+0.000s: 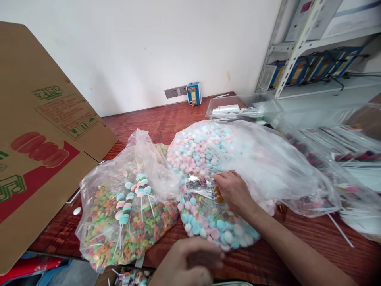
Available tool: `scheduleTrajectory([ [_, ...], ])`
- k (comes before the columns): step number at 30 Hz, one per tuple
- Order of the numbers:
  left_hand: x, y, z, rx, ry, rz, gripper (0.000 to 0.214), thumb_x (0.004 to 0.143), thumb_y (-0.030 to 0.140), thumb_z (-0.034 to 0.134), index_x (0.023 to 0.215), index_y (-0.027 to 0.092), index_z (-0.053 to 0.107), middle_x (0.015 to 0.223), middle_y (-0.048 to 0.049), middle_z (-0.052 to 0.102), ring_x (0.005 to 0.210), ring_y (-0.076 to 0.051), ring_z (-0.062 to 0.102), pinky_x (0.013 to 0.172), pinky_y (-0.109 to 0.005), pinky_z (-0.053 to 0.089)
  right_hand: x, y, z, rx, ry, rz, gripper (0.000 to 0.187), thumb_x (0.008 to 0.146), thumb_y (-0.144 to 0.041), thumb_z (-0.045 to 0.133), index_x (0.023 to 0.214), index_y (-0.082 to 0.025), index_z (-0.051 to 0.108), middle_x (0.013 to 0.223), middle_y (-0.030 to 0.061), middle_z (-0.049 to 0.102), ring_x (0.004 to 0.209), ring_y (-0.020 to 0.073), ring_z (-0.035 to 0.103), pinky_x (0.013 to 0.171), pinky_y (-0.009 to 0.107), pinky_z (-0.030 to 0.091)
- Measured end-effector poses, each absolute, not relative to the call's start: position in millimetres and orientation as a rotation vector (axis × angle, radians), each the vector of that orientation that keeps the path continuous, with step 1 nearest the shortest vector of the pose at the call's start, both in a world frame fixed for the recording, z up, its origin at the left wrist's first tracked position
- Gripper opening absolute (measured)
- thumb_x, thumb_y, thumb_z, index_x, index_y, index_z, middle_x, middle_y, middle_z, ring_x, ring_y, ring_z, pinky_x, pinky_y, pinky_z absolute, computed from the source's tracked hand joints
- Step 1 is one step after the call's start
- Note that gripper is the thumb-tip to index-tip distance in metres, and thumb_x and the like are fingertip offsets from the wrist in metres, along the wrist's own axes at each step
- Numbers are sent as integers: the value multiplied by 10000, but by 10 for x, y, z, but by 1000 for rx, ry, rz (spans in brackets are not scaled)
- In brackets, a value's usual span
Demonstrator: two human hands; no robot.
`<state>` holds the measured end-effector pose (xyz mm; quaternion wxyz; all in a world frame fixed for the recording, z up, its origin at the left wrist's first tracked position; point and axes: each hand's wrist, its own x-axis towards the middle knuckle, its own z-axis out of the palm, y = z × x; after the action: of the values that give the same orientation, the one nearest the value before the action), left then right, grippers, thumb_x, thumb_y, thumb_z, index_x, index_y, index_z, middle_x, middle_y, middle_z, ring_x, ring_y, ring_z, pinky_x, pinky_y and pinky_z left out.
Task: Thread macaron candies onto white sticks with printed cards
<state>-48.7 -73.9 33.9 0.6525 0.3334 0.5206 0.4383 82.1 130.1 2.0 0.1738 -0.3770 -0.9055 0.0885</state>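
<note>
Right grip (235, 190) palm-down on pastel bag (199, 151), mid-bench. Fingers (222, 179) laid flat, tips touching edge of small printed packet (201, 184); can't tell if packet is on top of film or under it. Released, nothing clasped. Forearm enters from lower R, across bench (154, 119).

Left grip (190, 262) low at near edge, just in front of pastel bag's near end. Blurred. Fingers curled inward, but can't tell if clenched on anything or touching bag.

Pastel bag: clear film, full of pink/blue/white round sweets, slumped on side, loose empty film billowing to R. Just L of it & touching: ring bag (104, 226), clear, packed w/ multi-colour ring sweets. Few lollies (131, 196), stacked pastel discs on white sticks, lying across top of ring bag.

Far L: carton (38, 151), brown w/ red & green print, tilted, near ring bag. Small white spoon-like bit (76, 211) on bench btwn carton & ring bag.

Back: clear tub (268, 104) w/ white items inside, just behind pastel bag. Socket (175, 92) & blue box (193, 93) side by side at wall.

R side: stick packs (342, 147) in clear film, blurred, beside pastel bag. Loose white stick (341, 230) on bench in front of them. Shelf (297, 43) top R, metal, w/ dark-blue items on it.
</note>
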Motion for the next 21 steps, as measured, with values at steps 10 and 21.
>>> scheduleTrajectory([
  [10,77,469,26,52,497,1600,332,786,275,743,1101,197,671,1194,-85,653,1051,-182,636,955,-333,494,1083,1341,465,-921,-2125,889,169,899,-212,506,883,-200,673,775,7,698,713,172,624,676,270,465],
  [21,-76,391,67,-12,1115,1903,379,496,257,917,749,110,676,715,-15,680,615,-104,624,600,-222,516,1072,989,238,-914,-1629,1474,201,822,-387,634,773,-192,635,676,-11,614,648,158,543,584,256,444],
])
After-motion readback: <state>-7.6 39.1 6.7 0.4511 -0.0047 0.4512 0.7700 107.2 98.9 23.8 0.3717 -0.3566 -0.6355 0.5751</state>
